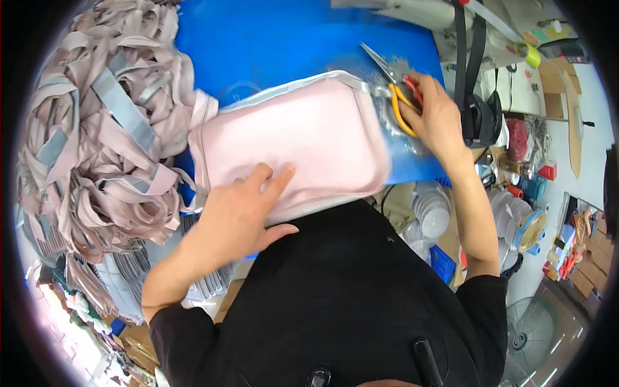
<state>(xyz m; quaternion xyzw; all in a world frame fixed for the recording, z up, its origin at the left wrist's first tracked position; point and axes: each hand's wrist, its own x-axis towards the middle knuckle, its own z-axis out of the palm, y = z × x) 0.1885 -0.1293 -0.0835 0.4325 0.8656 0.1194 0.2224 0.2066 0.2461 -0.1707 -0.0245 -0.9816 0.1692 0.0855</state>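
A pale pink rectangular fabric piece (296,126) with rounded corners and a raised, seamed rim lies in front of me. Grey trim runs along its far edge. My left hand (248,203) rests on its near left part, fingers apart and thumb stretched out. At the far right corner of the piece, my right hand (435,113) has its fingers round the handles of a pair of scissors (389,72), one handle yellow and the other red. The blades point away from me to the upper left, slightly parted. A grey strip end reaches from the piece's corner to the scissors.
A large heap of pink and grey fabric strips (129,122) covers the left side of the blue tabletop (284,42). Part of a white machine (412,13) with black straps stands at the far right. Clear plastic cups (431,209) and a blue bin (442,263) sit lower right.
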